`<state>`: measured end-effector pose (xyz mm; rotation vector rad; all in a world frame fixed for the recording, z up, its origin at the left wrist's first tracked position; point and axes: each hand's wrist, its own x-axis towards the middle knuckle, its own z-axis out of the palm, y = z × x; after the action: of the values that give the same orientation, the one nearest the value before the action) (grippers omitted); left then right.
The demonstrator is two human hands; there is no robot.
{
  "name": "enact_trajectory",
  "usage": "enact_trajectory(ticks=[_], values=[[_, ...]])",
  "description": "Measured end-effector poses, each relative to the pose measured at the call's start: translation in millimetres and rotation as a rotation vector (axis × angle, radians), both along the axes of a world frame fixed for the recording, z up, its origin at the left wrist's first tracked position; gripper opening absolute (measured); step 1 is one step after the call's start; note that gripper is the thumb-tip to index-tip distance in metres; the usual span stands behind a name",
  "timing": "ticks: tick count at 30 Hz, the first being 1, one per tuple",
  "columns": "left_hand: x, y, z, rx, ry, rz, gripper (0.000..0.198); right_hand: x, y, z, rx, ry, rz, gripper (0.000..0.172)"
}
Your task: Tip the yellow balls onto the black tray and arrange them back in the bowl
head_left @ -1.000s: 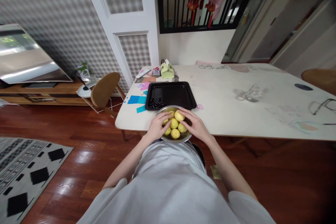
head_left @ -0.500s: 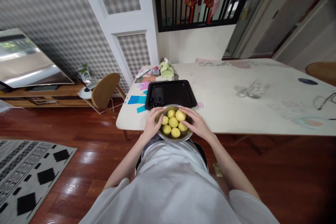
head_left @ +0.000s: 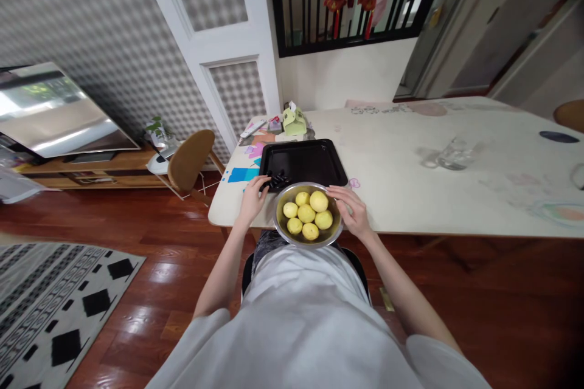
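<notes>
A metal bowl (head_left: pixel 281 230) with several yellow lemons (head_left: pixel 306 213) in it sits in front of my body, at the table's near edge. My right hand (head_left: pixel 354 209) is at the bowl's right side, its fingers stretched along the rim and its thumb apart. To the left of the bowl, my left hand (head_left: pixel 253 199) reaches over the table edge with thumb and fingers apart. Its fingertips are by the front left corner of a black tray (head_left: pixel 308 161). Small shiny black things (head_left: pixel 278 179) lie in that corner; their kind is unclear.
The white table (head_left: pixel 401 194) extends far to the right, with a clear glass (head_left: pixel 455 155) on it. Behind the tray are a green tissue box (head_left: pixel 294 121) and a remote control (head_left: pixel 253 129). A wooden chair (head_left: pixel 190 161) stands left of the table.
My left hand has left the bowl and moved left toward the tray's corner. My right hand has drawn back from the lemons to the rim. The view has shifted slightly.
</notes>
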<state>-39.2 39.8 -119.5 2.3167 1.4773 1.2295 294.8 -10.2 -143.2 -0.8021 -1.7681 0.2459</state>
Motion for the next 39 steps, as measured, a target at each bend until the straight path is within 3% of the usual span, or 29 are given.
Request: enact_trajectory(ticks=[4,9,14,18,23,30,34,39], values=[[-1.4,30.2,4.4,-0.04,0.063,-0.05,0.031,4.2,4.1,-11.6,0.064,-0.007,-0.035,0.032],[8.5,66.4,8.3,-0.104,0.171,-0.071,0.028,4.1,6.4,-13.5,0.062,-0.018,-0.042,0.036],[19.4,73.5,-0.8,-0.115,0.183,-0.065,0.019,2.9,7.9,-12.4,0.05,-0.024,-0.056,0.039],[23.4,65.3,-4.2,-0.092,0.161,-0.036,0.017,2.3,7.8,-13.0,0.08,-0.022,-0.053,0.038],[24.8,48.1,7.7,-0.04,0.096,0.021,0.014,2.6,7.3,-13.4,0.059,-0.019,-0.061,0.041],[41.8,-20.7,23.7,0.051,-0.091,-0.025,0.013,3.3,7.2,-15.4,0.063,-0.017,-0.064,0.041],[58.4,-44.0,20.9,0.003,-0.111,-0.073,0.012,2.5,7.7,-15.5,0.05,-0.01,-0.066,0.042],[70.8,-48.3,10.6,-0.04,-0.088,-0.088,0.008,1.6,7.7,-13.7,0.046,-0.014,-0.068,0.043]])
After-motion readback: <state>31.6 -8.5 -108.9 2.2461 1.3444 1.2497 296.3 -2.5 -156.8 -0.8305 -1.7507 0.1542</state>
